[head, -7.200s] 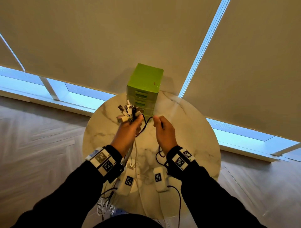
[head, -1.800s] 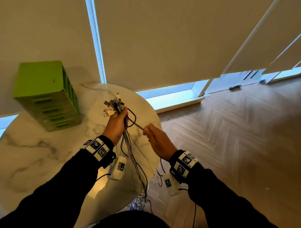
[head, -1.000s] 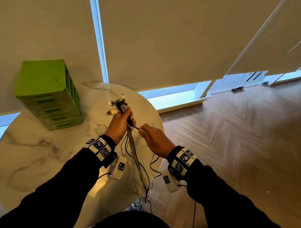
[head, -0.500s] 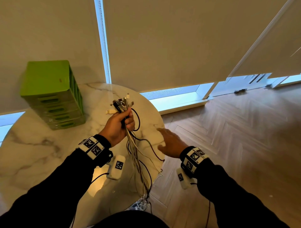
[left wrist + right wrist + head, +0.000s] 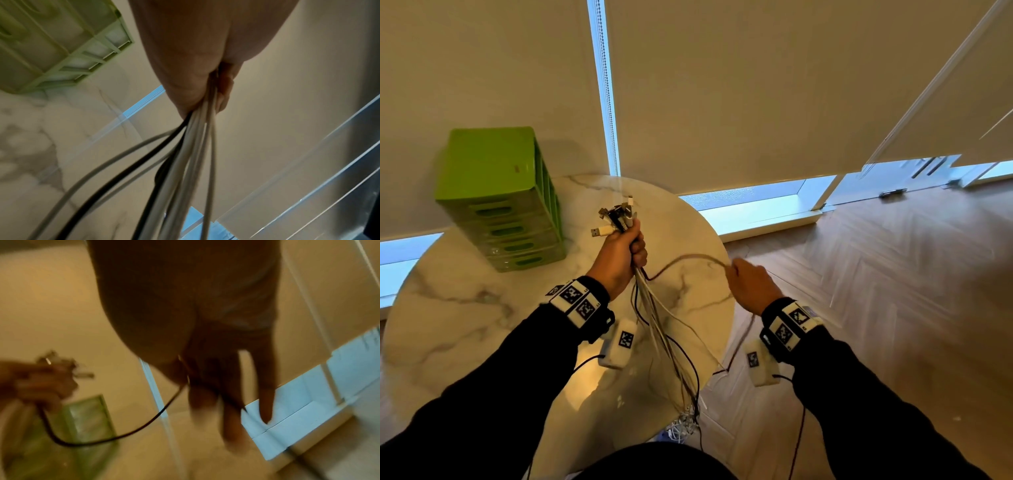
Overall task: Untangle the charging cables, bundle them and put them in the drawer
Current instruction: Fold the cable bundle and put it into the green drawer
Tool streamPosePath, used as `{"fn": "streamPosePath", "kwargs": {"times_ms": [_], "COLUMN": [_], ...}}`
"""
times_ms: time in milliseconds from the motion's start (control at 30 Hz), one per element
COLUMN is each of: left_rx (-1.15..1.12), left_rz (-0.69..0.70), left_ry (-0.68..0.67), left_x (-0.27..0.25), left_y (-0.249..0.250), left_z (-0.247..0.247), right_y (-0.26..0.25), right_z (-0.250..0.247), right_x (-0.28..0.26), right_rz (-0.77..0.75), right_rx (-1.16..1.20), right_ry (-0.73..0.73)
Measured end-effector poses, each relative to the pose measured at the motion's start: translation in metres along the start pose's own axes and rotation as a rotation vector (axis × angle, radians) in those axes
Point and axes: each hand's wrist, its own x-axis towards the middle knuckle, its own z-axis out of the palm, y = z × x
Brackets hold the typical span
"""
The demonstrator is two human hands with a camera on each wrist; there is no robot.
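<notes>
Two hands are showing: the left hand (image 5: pixel 619 255) and the right hand (image 5: pixel 751 284). One bunch of cables (image 5: pixel 654 308) is hanging from the left hand; the strands are overlapping too much for a sure count, though at least six are showing in the left wrist view. One dark cable (image 5: pixel 688 257) is running across to the right hand. One green drawer unit (image 5: pixel 496 195) with four drawer fronts is standing on one round marble table (image 5: pixel 465 308)

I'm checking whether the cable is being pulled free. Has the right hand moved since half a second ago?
Yes. The right hand has swung right, from over the table to past its edge, pinching a dark cable.
</notes>
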Motion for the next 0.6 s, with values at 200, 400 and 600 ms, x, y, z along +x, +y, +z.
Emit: {"fn": "streamPosePath", "kwargs": {"times_ms": [200, 400, 600], "left_rx": [-0.019, 0.644, 0.695], "left_rz": [-0.038, 0.119, 0.016], "left_ry": [-0.158, -0.288, -0.218], "left_x": [-0.017, -0.037, -0.055], "left_y": [0.008, 0.018, 0.046], "left_z": [0.016, 0.018, -0.014], "right_y": [0.011, -0.085, -0.146], "right_z": [0.006, 0.030, 0.051], "right_x": [-0.015, -0.021, -0.039], "right_rz": [0.001, -0.350, -0.155], "right_rx": [-0.304, 0.458, 1.031], "right_ry": [-0.583, -0.362, -0.352]}}
